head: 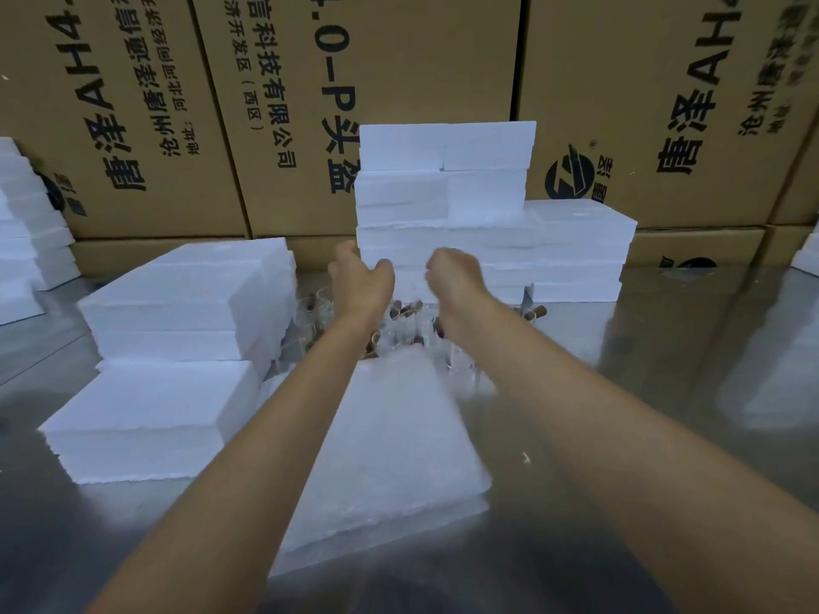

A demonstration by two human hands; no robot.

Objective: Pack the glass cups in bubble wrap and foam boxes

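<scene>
Head cam, only view: both arms stretched out over a shiny metal table (620, 392), hands up at the far middle in front of a stack of white foam boxes (443, 192). Left hand (361, 277) has fingers curled in, back of hand toward the cam, and right hand (454, 270) looks the same, knuckles bent. Can't tell if either one has hold of anything, fingertips are hidden and it's all motion-blurred. The glass cups (407, 330) sit in a bunch on the table just under and behind the wrists, right at the foot of that far stack, clear glass w/ brownish cork-looking bits among them, hard to count. Near middle, between the forearms, there's a flat foam box (390, 458) lying on the table, blurry. Left side has two more foam stacks (177, 347), lower one nearer, taller one behind it. More foam at the far left edge (26, 241) and a bit at the far right edge. Back wall is big cardboard cartons (399, 51) w/ black printed Chinese text.
</scene>
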